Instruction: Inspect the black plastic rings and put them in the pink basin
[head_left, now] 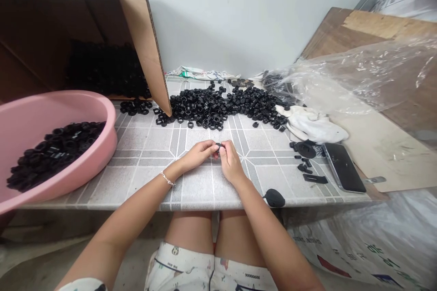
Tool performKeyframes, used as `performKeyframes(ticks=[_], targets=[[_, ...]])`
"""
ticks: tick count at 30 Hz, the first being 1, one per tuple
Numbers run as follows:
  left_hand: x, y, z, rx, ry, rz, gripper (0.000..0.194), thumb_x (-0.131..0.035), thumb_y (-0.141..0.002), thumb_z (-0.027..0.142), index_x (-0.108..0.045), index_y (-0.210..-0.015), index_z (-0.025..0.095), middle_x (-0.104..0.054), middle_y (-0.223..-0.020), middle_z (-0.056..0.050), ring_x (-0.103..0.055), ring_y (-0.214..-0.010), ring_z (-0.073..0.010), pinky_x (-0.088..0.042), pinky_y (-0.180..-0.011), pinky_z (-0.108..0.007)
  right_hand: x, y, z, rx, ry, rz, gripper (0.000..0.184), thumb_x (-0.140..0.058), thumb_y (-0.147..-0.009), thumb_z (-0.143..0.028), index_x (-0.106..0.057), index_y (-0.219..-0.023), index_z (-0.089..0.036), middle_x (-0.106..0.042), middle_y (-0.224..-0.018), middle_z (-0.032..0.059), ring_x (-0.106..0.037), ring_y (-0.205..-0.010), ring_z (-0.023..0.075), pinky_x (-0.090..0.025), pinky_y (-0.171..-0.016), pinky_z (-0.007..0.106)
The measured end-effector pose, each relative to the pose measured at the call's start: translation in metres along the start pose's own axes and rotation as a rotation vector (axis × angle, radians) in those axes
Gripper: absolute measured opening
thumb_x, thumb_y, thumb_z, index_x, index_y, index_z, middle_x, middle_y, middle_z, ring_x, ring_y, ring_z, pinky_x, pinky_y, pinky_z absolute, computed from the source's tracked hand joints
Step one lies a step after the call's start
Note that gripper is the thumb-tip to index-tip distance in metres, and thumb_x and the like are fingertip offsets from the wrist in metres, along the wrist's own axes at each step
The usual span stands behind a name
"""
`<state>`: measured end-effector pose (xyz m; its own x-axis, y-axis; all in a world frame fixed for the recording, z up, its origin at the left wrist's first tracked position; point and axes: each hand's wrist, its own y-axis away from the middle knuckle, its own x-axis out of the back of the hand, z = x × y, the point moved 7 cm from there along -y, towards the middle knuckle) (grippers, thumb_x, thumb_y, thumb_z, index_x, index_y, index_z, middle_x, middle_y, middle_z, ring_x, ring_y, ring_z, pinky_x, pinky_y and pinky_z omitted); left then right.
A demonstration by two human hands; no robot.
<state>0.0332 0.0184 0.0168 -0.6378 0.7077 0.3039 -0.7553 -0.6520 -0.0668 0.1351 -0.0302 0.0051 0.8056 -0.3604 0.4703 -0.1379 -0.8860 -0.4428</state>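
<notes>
1. The left hand (198,154) and the right hand (232,163) are close together over the bench (146,145). They are not spread. Their fingers (223,151) pinch one small black piece (218,146) between them.
2. The fingers hide most of the piece, so it is hard to see its shape. It is dark and looks a bit shiny.
3. Just past the hands, a wide heap of black nuts (211,109) lies on the bench. Each nut has six sides and a round hole.
4. To the left of the hands, a pink tub (111,120) holds more black nuts (56,154). Behind the tub, a cardboard box (143,41) holds a dark heap (105,70).
5. To the right of the hands lie a white cloth (314,123), a black phone (343,167) and some small black bits (305,149).
</notes>
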Motion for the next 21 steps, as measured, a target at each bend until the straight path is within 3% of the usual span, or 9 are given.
performKeyframes(ticks=[5,10,13,16,19,21], targets=[[0.004,0.002,0.004,-0.096,-0.325,0.113,0.033,-0.040,-0.093,0.045,-0.054,-0.086,0.017,-0.059,-0.082,-0.005,-0.055,-0.076,-0.0180,-0.045,-0.075,-0.031,0.001,-0.002,0.001,-0.028,0.050,-0.025,0.023,-0.027,-0.097,-0.036,-0.045,-0.089,-0.024,-0.054,-0.088,0.0045,-0.051,-0.083,0.0213,-0.037,-0.082,0.038],[0.003,0.006,0.016,-0.294,-0.512,0.141,0.028,-0.044,-0.093,0.037,-0.055,-0.107,0.016,-0.061,-0.103,-0.012,-0.058,-0.096,-0.0235,-0.045,-0.088,-0.038,0.002,-0.002,0.000,-0.058,-0.042,-0.031,0.028,-0.027,-0.097,-0.040,-0.045,-0.084,-0.024,-0.056,-0.084,0.0021,-0.053,-0.082,0.0197,-0.037,-0.083,0.036],[-0.001,0.006,0.017,-0.319,-0.488,0.113,0.029,-0.044,-0.094,0.036,-0.055,-0.112,0.016,-0.062,-0.108,-0.013,-0.059,-0.101,-0.0237,-0.045,-0.092,-0.040,0.004,-0.002,-0.001,-0.061,-0.122,-0.012,0.029,-0.028,-0.096,-0.045,-0.045,-0.087,-0.024,-0.055,-0.085,0.0024,-0.054,-0.084,0.0200,-0.039,-0.083,0.035],[0.005,0.003,0.019,-0.303,-0.281,0.172,0.029,-0.047,-0.094,0.035,-0.053,-0.116,0.018,-0.063,-0.110,-0.011,-0.061,-0.100,-0.0206,-0.049,-0.091,-0.037,0.007,-0.002,0.002,-0.069,-0.220,0.032,0.032,-0.028,-0.095,-0.051,-0.044,-0.090,-0.023,-0.053,-0.085,0.0028,-0.053,-0.083,0.0195,-0.042,-0.079,0.035],[0.051,0.009,0.029,-0.355,-0.001,0.455,0.031,-0.057,-0.089,0.036,-0.050,-0.115,0.021,-0.063,-0.107,-0.008,-0.066,-0.091,-0.0161,-0.054,-0.083,-0.032,0.010,-0.001,0.011,-0.128,-0.276,0.073,0.035,-0.027,-0.094,-0.054,-0.044,-0.097,-0.023,-0.051,-0.083,0.0018,-0.053,-0.078,0.0184,-0.043,-0.075,0.034],[0.106,0.032,0.038,-0.475,0.111,0.862,0.032,-0.058,-0.089,0.037,-0.046,-0.116,0.025,-0.063,-0.108,-0.005,-0.067,-0.087,-0.0131,-0.055,-0.079,-0.029,0.009,0.000,0.019,-0.186,-0.269,0.068,0.035,-0.029,-0.094,-0.055,-0.044,-0.101,-0.024,-0.052,-0.081,0.0011,-0.054,-0.076,0.0180,-0.043,-0.075,0.034]])
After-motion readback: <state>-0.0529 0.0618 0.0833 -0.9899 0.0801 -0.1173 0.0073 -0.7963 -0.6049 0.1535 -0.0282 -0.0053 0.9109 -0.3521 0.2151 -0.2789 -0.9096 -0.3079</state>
